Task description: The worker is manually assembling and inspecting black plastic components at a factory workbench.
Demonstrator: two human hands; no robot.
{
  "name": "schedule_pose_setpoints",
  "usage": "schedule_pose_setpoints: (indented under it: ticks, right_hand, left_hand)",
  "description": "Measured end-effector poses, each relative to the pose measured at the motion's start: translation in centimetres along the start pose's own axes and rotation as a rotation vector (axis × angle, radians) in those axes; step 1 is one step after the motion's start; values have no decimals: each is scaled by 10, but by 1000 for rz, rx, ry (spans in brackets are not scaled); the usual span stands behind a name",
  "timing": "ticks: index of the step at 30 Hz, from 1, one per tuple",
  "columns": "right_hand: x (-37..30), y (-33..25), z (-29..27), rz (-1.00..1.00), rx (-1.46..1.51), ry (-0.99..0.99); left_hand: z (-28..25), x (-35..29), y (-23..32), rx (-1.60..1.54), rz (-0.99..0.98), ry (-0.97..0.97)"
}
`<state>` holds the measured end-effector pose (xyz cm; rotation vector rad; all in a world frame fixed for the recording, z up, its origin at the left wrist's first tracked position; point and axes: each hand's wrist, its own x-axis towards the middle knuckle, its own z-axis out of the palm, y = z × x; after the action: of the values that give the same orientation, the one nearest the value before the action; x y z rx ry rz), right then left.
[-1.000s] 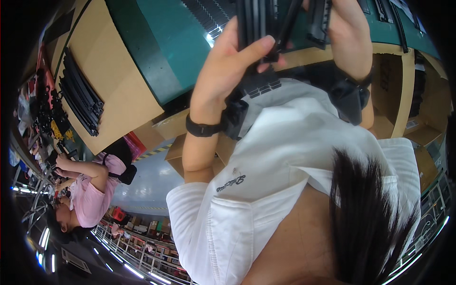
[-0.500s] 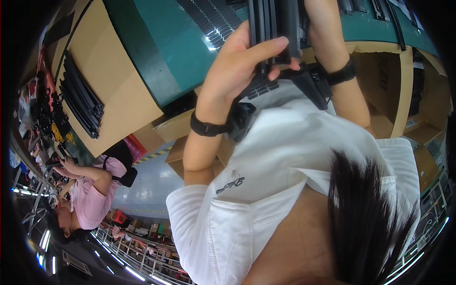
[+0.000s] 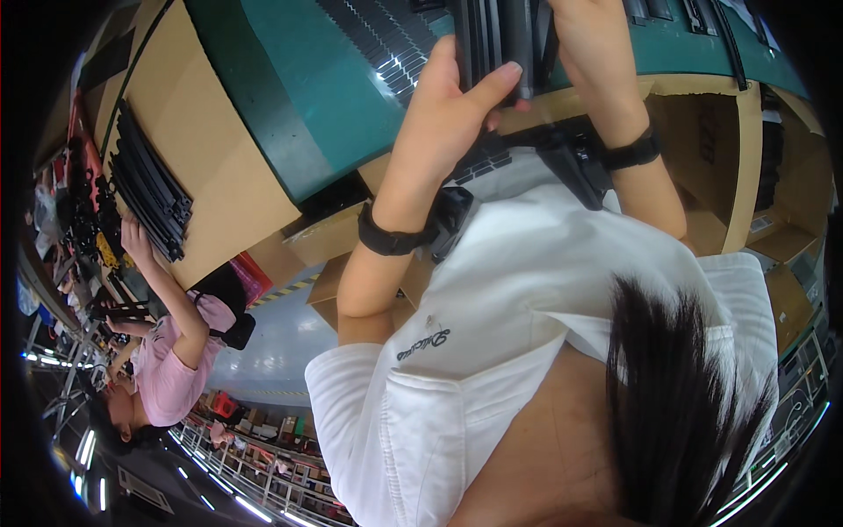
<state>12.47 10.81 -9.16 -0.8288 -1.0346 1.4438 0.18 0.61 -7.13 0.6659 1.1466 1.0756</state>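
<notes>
My left hand (image 3: 457, 101) is closed round a bundle of long black strips (image 3: 492, 48) at the top of the view. Its thumb lies across the front of the bundle, and fingertips show below on the far side. Close against the right side of these strips is my right hand (image 3: 590, 35). The upper edge cuts it off, so its fingers are hidden. Both wrists wear black bands. Below the hands, the green tabletop (image 3: 351, 105) ends near my white top.
Rows of small dark pieces (image 3: 382, 39) lie on the tabletop. To the left, a stack of black strips (image 3: 149, 184) rests on a cardboard sheet (image 3: 219, 158), with a co-worker in pink (image 3: 176, 369) beside it. Open cardboard boxes (image 3: 711, 158) stand at the right.
The bundle and my left hand have shifted slightly up, and the strips' lower ends sit higher. The co-worker's arm has reached out to the black strips on the cardboard.
</notes>
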Motion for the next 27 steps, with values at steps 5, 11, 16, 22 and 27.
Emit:
schedule_pose_setpoints:
  ticks: [5,11,16,22,27]
  right_hand:
    - [-2,-8,-6,54,-317,-56]
    - [5,-22,-7,-82,-518,-39]
    - [1,-18,2,-106,-671,-34]
    - [16,-16,-19,269,-116,-53]
    - [12,-7,3,133,-205,-8]
  left_hand:
    - [3,0,3,-4,-20,0]
    - [11,-4,7,37,-7,0]
    - [5,3,1,6,38,-105]
    - [6,-1,6,-121,-7,-116]
    - [6,-7,5,-186,74,-203]
